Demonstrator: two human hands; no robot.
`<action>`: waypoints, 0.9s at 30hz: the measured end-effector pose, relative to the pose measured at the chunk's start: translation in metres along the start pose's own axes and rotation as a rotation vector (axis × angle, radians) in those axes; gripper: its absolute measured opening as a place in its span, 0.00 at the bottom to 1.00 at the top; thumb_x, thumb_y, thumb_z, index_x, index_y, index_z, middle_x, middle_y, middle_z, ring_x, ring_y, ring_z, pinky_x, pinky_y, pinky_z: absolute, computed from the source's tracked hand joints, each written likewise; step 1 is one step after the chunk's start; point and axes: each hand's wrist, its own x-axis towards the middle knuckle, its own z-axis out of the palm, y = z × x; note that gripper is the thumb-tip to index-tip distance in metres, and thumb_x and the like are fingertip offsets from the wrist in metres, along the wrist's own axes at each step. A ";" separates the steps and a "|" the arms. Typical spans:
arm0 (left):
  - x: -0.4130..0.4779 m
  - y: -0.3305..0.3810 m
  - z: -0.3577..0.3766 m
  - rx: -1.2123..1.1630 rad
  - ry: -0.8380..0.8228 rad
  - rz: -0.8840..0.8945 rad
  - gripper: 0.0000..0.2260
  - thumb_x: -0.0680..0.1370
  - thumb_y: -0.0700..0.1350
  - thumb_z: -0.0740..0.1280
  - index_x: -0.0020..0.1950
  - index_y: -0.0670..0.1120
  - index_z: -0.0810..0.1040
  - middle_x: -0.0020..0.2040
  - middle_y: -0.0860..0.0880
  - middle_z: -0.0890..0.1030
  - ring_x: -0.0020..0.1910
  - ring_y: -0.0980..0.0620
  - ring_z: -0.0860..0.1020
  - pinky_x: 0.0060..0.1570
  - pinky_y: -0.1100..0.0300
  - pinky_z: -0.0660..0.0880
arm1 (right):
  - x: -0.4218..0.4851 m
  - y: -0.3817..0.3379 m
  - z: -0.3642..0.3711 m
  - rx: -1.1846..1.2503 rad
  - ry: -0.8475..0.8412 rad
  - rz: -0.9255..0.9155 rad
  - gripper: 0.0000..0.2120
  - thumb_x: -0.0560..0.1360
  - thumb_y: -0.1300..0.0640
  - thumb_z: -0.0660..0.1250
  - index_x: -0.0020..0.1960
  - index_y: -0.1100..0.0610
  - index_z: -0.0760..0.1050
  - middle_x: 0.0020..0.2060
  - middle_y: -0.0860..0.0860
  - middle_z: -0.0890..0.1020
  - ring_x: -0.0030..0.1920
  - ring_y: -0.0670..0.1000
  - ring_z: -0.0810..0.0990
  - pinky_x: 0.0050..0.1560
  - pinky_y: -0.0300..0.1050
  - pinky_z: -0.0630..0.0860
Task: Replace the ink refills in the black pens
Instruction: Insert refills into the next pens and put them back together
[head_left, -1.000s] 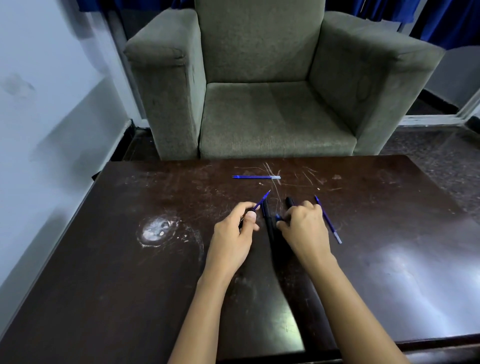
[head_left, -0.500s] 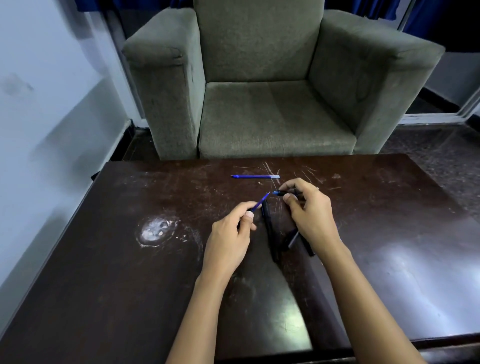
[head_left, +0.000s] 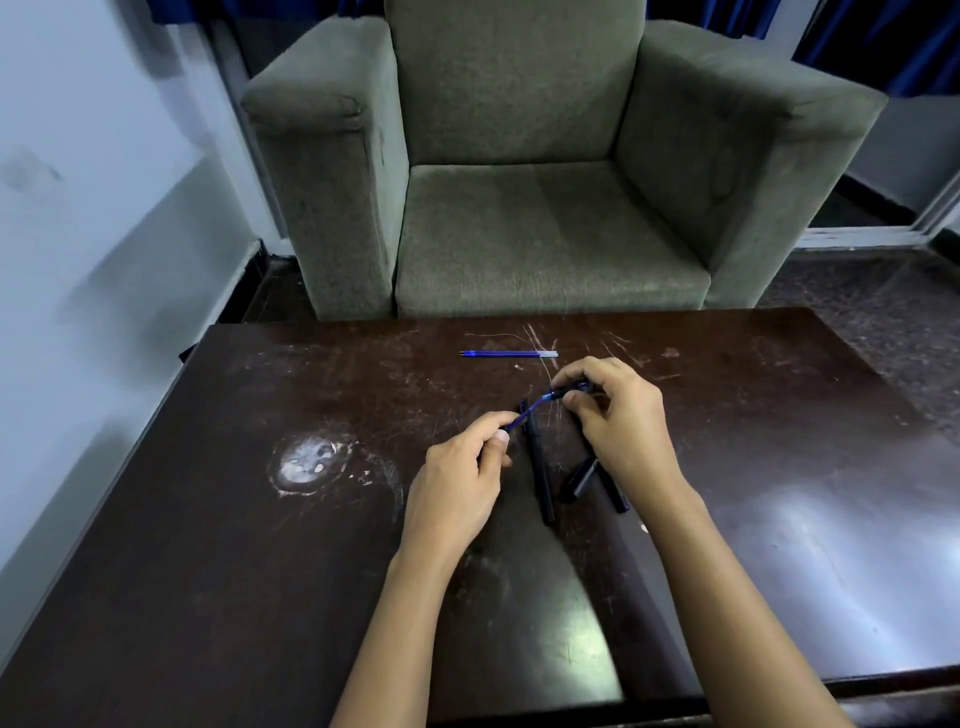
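— As the left hand (head_left: 457, 478) pinches the low end of a blue refill (head_left: 527, 414) between thumb and forefinger, the right hand (head_left: 618, 415) meets it at the far end, fingers curled round a short dark pen piece (head_left: 571, 388). That's the head view, the only one going.

— Is the refill inside that piece?

— Touching it, raised just above the table (head_left: 311, 571). Whether it's seated, I can't tell; too small.

— And the pens themselves?

— One long black barrel (head_left: 537, 462) lies flat between the two hands. Two more black parts (head_left: 579, 480) lie crossed just under the right wrist. A spare refill (head_left: 509, 354) lies apart, toward the armchair (head_left: 519, 156).

— So which step is this?

— I'd say mating refill and pen section, going in or coming out, hard to call. Early days by my reckoning: the barrels lie in pieces.

— What does the next move call for?

— Keeping that thin tube in line with the bore and pushing gently along it, no bending. Then a free hand for the barrel.
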 end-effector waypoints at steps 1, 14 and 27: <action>0.000 0.001 0.000 0.022 -0.005 -0.002 0.13 0.82 0.51 0.56 0.63 0.64 0.73 0.41 0.60 0.80 0.41 0.59 0.78 0.43 0.56 0.77 | 0.000 0.000 0.000 -0.009 -0.015 -0.023 0.12 0.70 0.71 0.68 0.45 0.56 0.81 0.43 0.47 0.79 0.43 0.37 0.75 0.46 0.22 0.66; -0.001 0.003 -0.004 0.184 0.011 0.036 0.12 0.82 0.51 0.59 0.64 0.54 0.75 0.53 0.53 0.82 0.53 0.52 0.79 0.51 0.53 0.77 | -0.001 -0.004 0.001 -0.002 -0.308 -0.114 0.10 0.71 0.66 0.70 0.45 0.52 0.81 0.40 0.44 0.82 0.43 0.34 0.77 0.45 0.23 0.68; 0.000 0.001 -0.002 0.128 0.039 0.091 0.12 0.80 0.49 0.62 0.62 0.51 0.78 0.51 0.51 0.82 0.51 0.51 0.79 0.50 0.52 0.76 | -0.003 -0.003 0.003 0.109 -0.307 -0.108 0.12 0.68 0.69 0.72 0.42 0.52 0.78 0.40 0.44 0.81 0.44 0.42 0.79 0.47 0.34 0.74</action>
